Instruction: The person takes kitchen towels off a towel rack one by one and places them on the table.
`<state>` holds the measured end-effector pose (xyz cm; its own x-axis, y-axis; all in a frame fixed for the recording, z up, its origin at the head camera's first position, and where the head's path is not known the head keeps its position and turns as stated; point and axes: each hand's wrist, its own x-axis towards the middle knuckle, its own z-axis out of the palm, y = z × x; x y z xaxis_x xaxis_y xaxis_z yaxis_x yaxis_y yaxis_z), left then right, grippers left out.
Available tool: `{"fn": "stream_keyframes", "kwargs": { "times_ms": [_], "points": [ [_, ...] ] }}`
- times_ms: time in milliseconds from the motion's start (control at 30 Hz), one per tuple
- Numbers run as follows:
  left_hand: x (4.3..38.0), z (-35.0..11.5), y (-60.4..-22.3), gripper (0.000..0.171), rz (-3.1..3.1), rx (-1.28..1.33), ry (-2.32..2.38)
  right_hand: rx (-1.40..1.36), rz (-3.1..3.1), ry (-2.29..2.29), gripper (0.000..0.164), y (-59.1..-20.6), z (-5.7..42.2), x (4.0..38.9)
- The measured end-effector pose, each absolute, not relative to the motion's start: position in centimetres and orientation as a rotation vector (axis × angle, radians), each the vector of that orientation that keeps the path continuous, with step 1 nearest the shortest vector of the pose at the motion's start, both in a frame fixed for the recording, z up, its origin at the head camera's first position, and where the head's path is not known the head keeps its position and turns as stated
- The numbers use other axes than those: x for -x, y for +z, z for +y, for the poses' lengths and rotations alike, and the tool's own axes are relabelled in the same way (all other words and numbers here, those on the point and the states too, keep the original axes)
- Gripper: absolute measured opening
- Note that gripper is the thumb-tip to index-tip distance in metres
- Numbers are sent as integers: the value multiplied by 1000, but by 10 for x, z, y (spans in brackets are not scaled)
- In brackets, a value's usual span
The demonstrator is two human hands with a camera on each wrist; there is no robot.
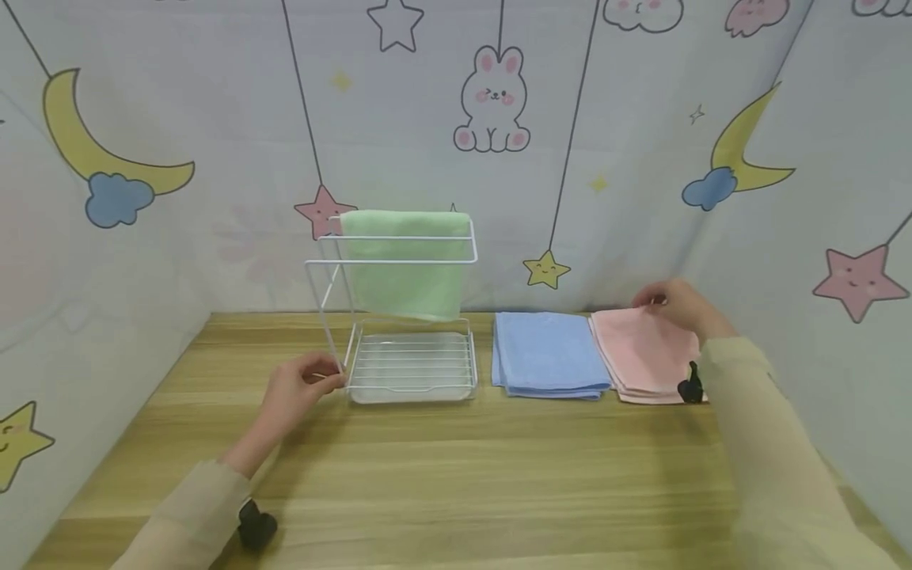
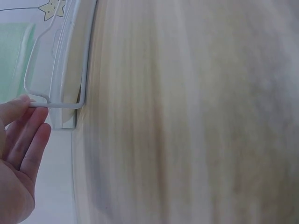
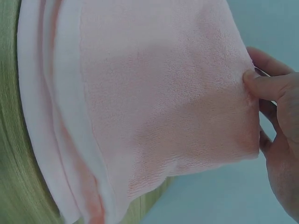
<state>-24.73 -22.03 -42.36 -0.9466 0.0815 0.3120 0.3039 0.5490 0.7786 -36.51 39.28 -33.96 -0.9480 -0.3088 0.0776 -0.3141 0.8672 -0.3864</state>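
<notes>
My left hand (image 1: 302, 388) pinches the lower left corner of a white wire towel rack (image 1: 392, 262), thumb and fingers on the wire in the left wrist view. A green towel (image 1: 409, 273) hangs over the rack's rearmost bar; the two front bars are bare. Under them, the rack has a wire shelf over a clear tray (image 1: 413, 396). At the right, my right hand (image 1: 677, 305) pinches the far edge of a folded pink towel (image 3: 163, 93), thumb on top and fingers behind. A folded blue towel (image 1: 549, 352) lies just left of the pink one.
The wooden table (image 1: 456, 475) reaches back to a white patterned cloth backdrop (image 1: 427, 119), which also closes off both sides. Rack and towels stand along the table's back edge. A small black object (image 1: 256, 525) sits at my left cuff, another (image 1: 691, 385) at the right.
</notes>
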Motion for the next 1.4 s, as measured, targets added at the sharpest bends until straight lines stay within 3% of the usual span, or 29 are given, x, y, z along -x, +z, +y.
{"fn": "stream_keyframes", "kwargs": {
  "times_ms": [933,1400],
  "points": [
    [246,-217,-422,19,-2483,319,-1446,-340,-3100,561,27,-355,391,357],
    [246,-218,-423,20,-2490,306,-1452,-419,-3007,509,45,-351,393,363]
  ]
}}
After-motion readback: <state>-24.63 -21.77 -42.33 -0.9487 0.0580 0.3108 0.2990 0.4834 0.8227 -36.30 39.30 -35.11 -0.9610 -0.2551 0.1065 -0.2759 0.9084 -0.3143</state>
